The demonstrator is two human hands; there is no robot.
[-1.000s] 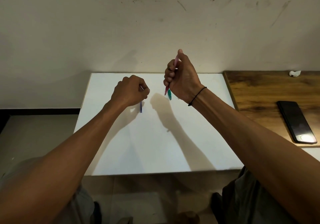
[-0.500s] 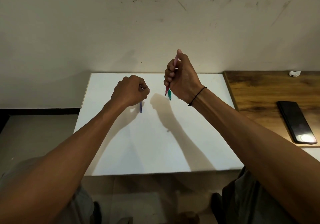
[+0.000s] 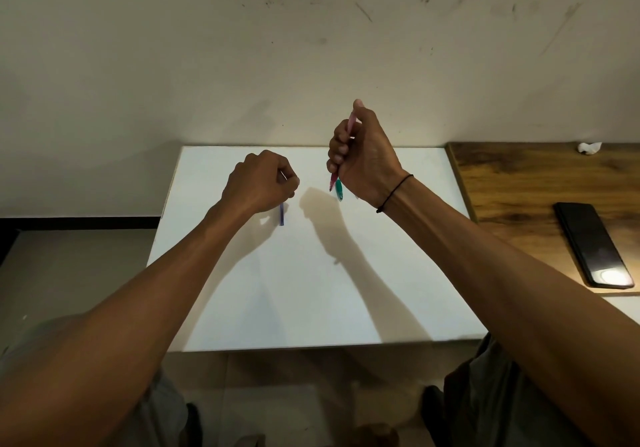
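A: Over at the left hand (image 3: 263,183)?

B: Curled into a fist round a blue pen (image 3: 281,215). Gripped with the lower end poking out beneath the fist, pointing down at the white worktop (image 3: 311,291). Hard to tell whether touching the surface or just above it.

A: And at the right hand (image 3: 363,159)?

B: Raised higher, near the far edge of the same worktop, fingers wrapped round two pens at once. Pinned under the thumb at the top, a pink pen (image 3: 352,124), running down through the fist and out below the little finger. Just beside that lower tip, a green pen (image 3: 339,190), sticking out by the heel of the hand. Both clear of the surface.

A: Apart from each other, then?

B: Apart, yes — side by side over the far half of the worktop, with a gap and a shadow between.

A: Anything round the right wrist?

B: A thin black band (image 3: 394,192).

A: Off to the right?

B: A wooden worktop (image 3: 512,183) set against the white one, carrying a dark phone (image 3: 592,244) lying flat and, at the back by the wall, a small crumpled white scrap (image 3: 588,147) — well away from either hand.
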